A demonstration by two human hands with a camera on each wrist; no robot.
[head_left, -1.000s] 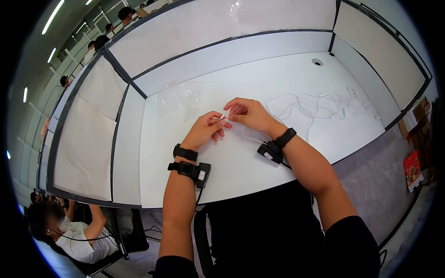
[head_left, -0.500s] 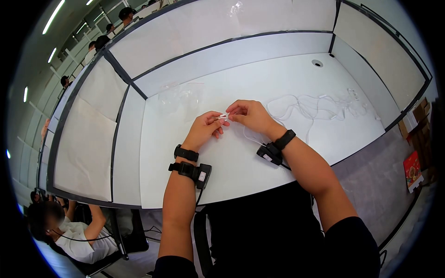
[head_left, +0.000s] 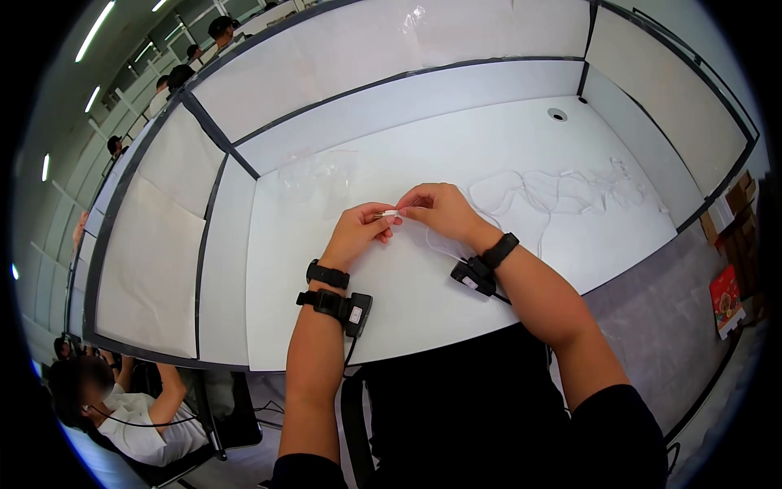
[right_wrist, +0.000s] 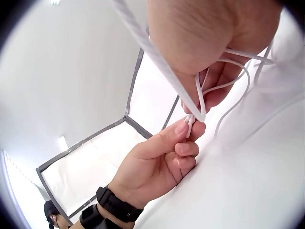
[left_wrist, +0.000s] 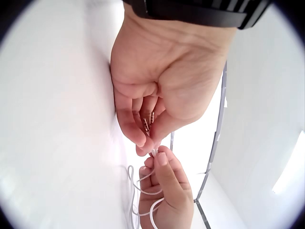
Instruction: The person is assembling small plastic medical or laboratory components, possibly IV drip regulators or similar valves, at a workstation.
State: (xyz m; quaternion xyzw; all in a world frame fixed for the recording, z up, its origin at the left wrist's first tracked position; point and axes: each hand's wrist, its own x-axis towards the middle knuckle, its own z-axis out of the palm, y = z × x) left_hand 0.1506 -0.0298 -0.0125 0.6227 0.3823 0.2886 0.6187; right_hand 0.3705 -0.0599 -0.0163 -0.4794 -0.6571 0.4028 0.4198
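The end of the white cable (head_left: 390, 213), sticking up a second ago, now lies level between my fingertips, and both hands sit slightly nearer me over the bench (head_left: 423, 301). My left hand (head_left: 358, 232) pinches its two gold plugs (left_wrist: 148, 121). My right hand (head_left: 444, 210) pinches the cord just beside them, so the ends seem lined up. More loose cables (head_left: 562, 191) lie well to the right. I can read no writing.

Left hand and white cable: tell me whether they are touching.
Touching. The right wrist view shows the left hand pinching the end of the white cable.
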